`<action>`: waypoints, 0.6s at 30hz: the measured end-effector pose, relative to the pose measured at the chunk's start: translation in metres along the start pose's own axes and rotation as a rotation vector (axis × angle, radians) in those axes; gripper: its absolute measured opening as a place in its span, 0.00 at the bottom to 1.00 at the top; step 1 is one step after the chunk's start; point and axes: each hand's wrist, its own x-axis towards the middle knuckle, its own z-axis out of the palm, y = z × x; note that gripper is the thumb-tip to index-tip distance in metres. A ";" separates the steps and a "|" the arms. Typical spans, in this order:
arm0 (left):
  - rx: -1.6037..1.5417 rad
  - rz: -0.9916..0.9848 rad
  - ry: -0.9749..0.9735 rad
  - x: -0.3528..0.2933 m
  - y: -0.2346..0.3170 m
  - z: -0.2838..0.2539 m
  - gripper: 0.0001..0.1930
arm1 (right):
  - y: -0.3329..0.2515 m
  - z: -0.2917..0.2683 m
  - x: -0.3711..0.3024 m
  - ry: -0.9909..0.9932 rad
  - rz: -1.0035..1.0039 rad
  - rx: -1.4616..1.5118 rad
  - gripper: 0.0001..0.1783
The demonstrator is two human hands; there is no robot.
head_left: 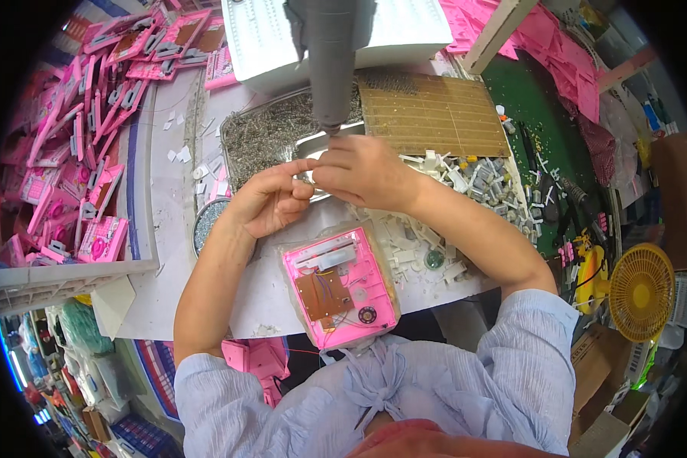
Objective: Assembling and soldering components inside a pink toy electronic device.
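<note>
My left hand (273,197) is raised over the near edge of a metal tray of screws (263,133), its fingers curled and the tips meeting those of my right hand. My right hand (365,172) is closed, fingers bent, just under the tip of a hanging grey electric screwdriver (332,72). Whatever the fingertips pinch is too small or hidden to name. Below my hands, at the table's near edge, lies an open pink plastic housing (349,317) in a holder. It shows a brown circuit board (324,295), thin wires and a small round black part.
Pink assembled units (76,168) are heaped in a bin at left. Past the tray stands a white foam box (282,46). Ridged brown cardboard (435,114) and loose white and grey parts (488,187) lie at right. A round dish (208,221) sits by my left forearm.
</note>
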 end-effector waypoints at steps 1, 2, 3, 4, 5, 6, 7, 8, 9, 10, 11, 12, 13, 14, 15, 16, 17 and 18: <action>0.033 -0.001 0.044 0.001 -0.001 0.006 0.21 | -0.001 0.001 -0.001 0.017 -0.035 0.009 0.12; 0.067 0.002 0.100 -0.001 -0.001 0.012 0.20 | -0.001 0.002 -0.003 0.008 -0.038 -0.007 0.12; 0.131 0.018 0.136 -0.002 -0.001 0.017 0.19 | -0.001 0.002 -0.006 0.000 -0.040 -0.024 0.12; 0.196 0.035 0.168 -0.001 0.000 0.023 0.18 | -0.001 0.001 -0.008 -0.010 -0.044 -0.044 0.12; 0.261 0.050 0.201 -0.001 0.000 0.028 0.16 | -0.001 0.000 -0.007 -0.030 -0.047 -0.043 0.12; 0.301 0.075 0.253 -0.002 0.000 0.031 0.13 | -0.003 -0.002 -0.005 -0.050 -0.049 -0.043 0.11; 0.381 0.077 0.263 -0.002 0.000 0.036 0.12 | -0.004 -0.005 -0.003 -0.073 -0.047 -0.051 0.11; 0.462 0.076 0.272 -0.002 0.000 0.040 0.11 | -0.006 -0.007 0.002 -0.061 -0.086 -0.029 0.10; 0.543 0.075 0.280 -0.001 -0.001 0.043 0.10 | -0.009 -0.007 0.006 -0.049 -0.124 -0.009 0.10; 0.613 0.069 0.337 0.004 -0.008 0.039 0.11 | -0.011 -0.007 0.011 -0.034 -0.166 0.015 0.09; 0.630 0.029 0.352 0.004 -0.009 0.038 0.11 | -0.012 -0.006 0.014 -0.035 -0.182 0.028 0.09; 0.649 -0.012 0.367 0.004 -0.010 0.037 0.11 | -0.014 -0.005 0.016 -0.036 -0.196 0.040 0.09; 0.673 -0.056 0.369 0.008 -0.009 0.036 0.12 | -0.013 -0.007 0.016 -0.038 -0.204 0.040 0.09; 0.674 -0.013 0.357 0.008 -0.007 0.035 0.12 | -0.011 -0.008 0.016 -0.062 -0.188 0.038 0.09; 0.676 0.013 0.394 0.004 -0.005 0.037 0.12 | -0.009 -0.008 0.016 -0.084 -0.171 0.036 0.08; 0.680 0.039 0.415 0.001 -0.003 0.043 0.12 | -0.006 -0.010 0.012 -0.113 -0.147 0.021 0.07; 0.695 0.065 0.440 -0.004 0.002 0.048 0.11 | -0.005 -0.010 0.012 -0.078 -0.100 0.030 0.07; 0.547 0.158 0.358 -0.004 0.000 0.030 0.12 | -0.003 -0.006 0.012 -0.042 -0.055 0.039 0.07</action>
